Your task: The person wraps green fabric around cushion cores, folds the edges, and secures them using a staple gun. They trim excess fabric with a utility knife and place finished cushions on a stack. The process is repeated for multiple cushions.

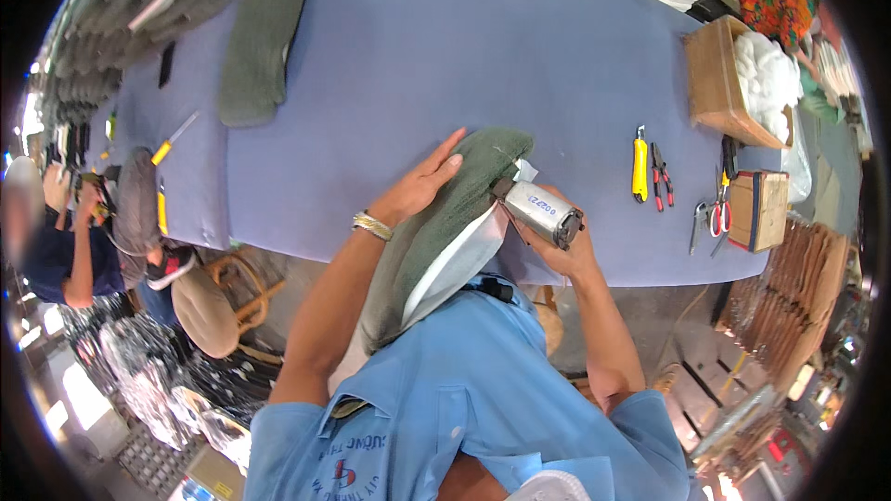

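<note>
A dark green padded cushion [427,204] with a white underside [459,255] leans, tilted, between the table's near edge and my body. My left hand [427,184] lies along its upper left side, fingers stretched out and pressed on the green fabric. My right hand [561,246] is wrapped round a silver staple gun [543,209]. The tool's nose touches or nearly touches the cushion's right edge, where the white lining meets the green cover; the exact contact is hidden. The handle and trigger are mostly covered by my fingers.
On the blue-covered table [399,46] lie a yellow utility knife [639,167], red-handled pliers [661,176] and scissors [720,213]. A cardboard box [710,83] of white stuffing stands right. Another green cushion [258,46] lies far left. A co-worker [74,250] sits at left.
</note>
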Tool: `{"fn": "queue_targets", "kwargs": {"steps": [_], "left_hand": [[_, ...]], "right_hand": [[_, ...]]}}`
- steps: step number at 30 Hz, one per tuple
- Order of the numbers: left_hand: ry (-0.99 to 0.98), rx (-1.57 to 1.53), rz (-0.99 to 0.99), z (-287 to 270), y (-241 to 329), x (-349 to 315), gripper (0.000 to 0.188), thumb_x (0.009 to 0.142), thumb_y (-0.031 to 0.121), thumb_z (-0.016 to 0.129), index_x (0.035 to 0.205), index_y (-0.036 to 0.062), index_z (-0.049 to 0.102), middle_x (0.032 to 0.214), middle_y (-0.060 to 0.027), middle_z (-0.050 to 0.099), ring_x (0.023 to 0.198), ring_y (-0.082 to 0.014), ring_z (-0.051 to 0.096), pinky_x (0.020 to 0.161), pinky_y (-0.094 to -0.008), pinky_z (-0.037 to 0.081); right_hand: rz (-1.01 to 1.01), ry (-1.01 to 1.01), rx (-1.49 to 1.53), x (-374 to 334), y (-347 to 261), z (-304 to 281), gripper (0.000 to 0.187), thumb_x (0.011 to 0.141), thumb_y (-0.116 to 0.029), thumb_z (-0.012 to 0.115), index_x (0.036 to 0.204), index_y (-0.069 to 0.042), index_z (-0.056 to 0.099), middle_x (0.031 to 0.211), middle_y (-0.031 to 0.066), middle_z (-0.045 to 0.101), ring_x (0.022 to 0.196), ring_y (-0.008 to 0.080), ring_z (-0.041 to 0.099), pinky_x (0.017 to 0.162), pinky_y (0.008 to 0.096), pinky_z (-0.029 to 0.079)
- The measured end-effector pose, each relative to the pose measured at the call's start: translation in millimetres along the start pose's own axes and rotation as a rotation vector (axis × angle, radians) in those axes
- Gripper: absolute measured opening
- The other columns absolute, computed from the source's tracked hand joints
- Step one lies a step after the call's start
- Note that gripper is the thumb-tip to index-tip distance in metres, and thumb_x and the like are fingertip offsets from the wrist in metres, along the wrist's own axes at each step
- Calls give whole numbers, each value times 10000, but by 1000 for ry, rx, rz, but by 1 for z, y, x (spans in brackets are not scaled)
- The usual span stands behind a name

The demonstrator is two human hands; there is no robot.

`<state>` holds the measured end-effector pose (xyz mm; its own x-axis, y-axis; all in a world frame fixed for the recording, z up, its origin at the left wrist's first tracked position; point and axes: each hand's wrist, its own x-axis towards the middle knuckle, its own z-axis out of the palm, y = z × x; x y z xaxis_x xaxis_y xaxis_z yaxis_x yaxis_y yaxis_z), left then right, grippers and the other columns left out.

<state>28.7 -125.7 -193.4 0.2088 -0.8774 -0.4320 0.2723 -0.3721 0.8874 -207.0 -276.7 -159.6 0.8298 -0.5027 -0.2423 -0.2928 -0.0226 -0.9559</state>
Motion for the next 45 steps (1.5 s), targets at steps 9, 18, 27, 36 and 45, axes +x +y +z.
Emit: {"fn": "queue_targets", "kwargs": {"steps": [9,18,27,36,45], "left_hand": [[95,612,47,37,-13,-23,732,1078,549,355,1667,151,181,1730,-193,105,1599,-387,68,1254,-593,105],[347,992,41,78,8,-39,767,1003,258,620,1563,-98,235,1566,-355,367,1450,-509,385,1175,-487,397],[378,1030,87,79,7,-39,770,956,199,666,1544,-110,277,1557,-340,395,1440,-473,421,1169,-475,410],[411,1011,64,69,21,-32,802,900,131,708,1541,-98,283,1546,-310,427,1437,-445,437,1150,-470,438],[408,985,25,76,16,-35,837,840,26,699,1553,-84,273,1535,-314,438,1436,-445,434,1134,-465,454]], "right_hand": [[-117,78,-31,-3,19,6,374,827,-40,790,1186,-31,690,1083,57,738,1001,146,694,899,299,549],[-141,116,-110,-12,19,9,530,764,-95,784,1283,-53,685,1104,142,765,946,284,765,854,358,584],[-122,-39,-95,-7,-2,2,551,758,-59,769,1298,-28,665,1153,161,745,1010,296,756,865,348,583],[-122,-27,-104,4,-18,12,586,742,-55,776,1315,-56,652,1181,172,735,1055,349,736,895,372,584],[-145,-93,-179,-4,-20,9,633,707,-93,796,1319,-36,644,1191,167,733,1062,345,731,922,375,567]]}}
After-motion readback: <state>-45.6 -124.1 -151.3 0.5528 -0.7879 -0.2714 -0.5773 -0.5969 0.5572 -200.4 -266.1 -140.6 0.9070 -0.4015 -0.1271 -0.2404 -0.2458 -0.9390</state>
